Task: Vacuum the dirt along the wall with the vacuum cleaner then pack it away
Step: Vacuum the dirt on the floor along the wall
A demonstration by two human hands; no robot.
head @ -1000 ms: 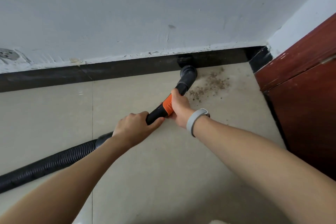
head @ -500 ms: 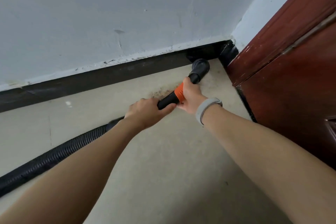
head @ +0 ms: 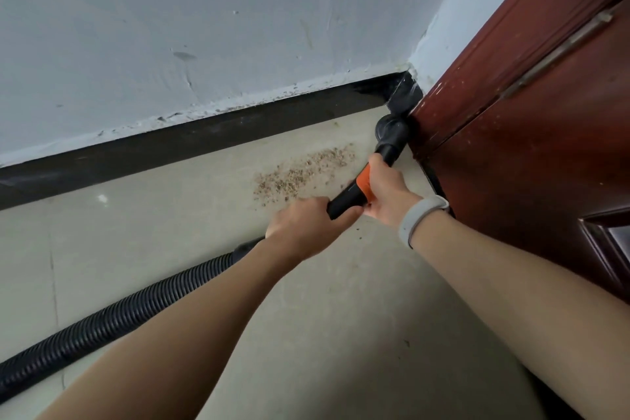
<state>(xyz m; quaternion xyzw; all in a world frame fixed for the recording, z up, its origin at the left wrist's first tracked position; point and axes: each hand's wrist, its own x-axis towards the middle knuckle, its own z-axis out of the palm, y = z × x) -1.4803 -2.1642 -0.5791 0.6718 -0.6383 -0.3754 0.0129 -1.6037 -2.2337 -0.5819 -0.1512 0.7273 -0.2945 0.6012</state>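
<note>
Vacuum wand (head: 347, 196): both sets of fingers wrapped round it, right hand (head: 387, 193) on the orange collar, left hand (head: 306, 225) further back, probably for steering.
Nozzle (head: 392, 133): jammed into the corner by the door (head: 531, 147).
Dirt (head: 303, 170): just left of the nozzle, near the skirting, not sucked up yet.
Hose (head: 112, 320): trails away from the nozzle across the floor.

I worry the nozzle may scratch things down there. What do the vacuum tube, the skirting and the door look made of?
Vacuum tube: looks like hard black plastic, smooth with a dull sheen, plus an orange collar.
Skirting: black and glossy with faint reflections, perhaps tile or painted; unclear.
Door: dark red-brown with a lacquered shine and moulded panels, wood or coated metal; speckled marks low down.
</note>
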